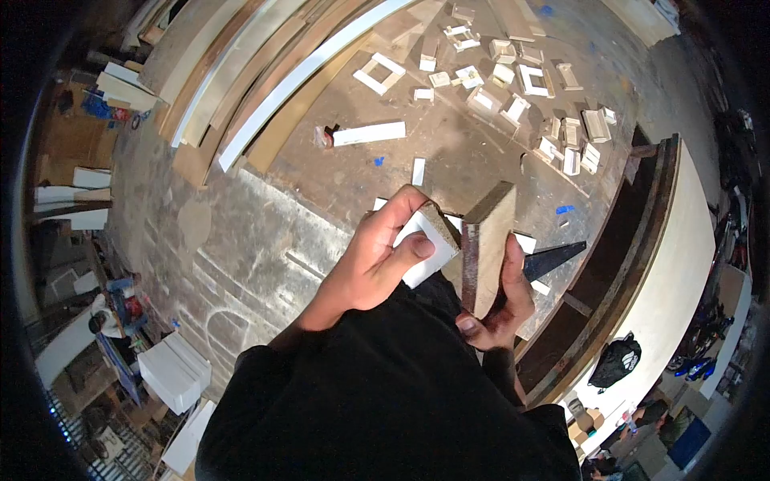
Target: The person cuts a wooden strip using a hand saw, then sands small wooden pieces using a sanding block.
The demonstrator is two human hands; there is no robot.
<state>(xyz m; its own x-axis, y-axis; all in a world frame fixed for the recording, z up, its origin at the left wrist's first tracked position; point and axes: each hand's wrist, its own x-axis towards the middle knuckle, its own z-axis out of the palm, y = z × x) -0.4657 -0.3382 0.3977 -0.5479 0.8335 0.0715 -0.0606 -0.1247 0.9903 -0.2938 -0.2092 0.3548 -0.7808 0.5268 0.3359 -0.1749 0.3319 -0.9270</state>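
My left hand [377, 260] is closed on a small white-faced chipboard piece [441, 250], the thumb pressed flat on its white side and a rough particle edge showing along the top. In my right hand [504, 309] is a thicker wooden board [486, 248], held upright with its narrow dark-stained edge towards me. The two pieces are side by side in front of my chest; whether they touch lower down is hidden. Behind my right hand, a dark wedge-shaped object [553, 260] lies on the floor.
Long boards [301, 76] lie stacked at upper left. Several small wooden frames and blocks [504, 52] are scattered at upper right. A white strip [369, 134] lies ahead. On the right stands a pale-topped bench [670, 240] bearing a black bag [616, 362]. People are at both lower sides.
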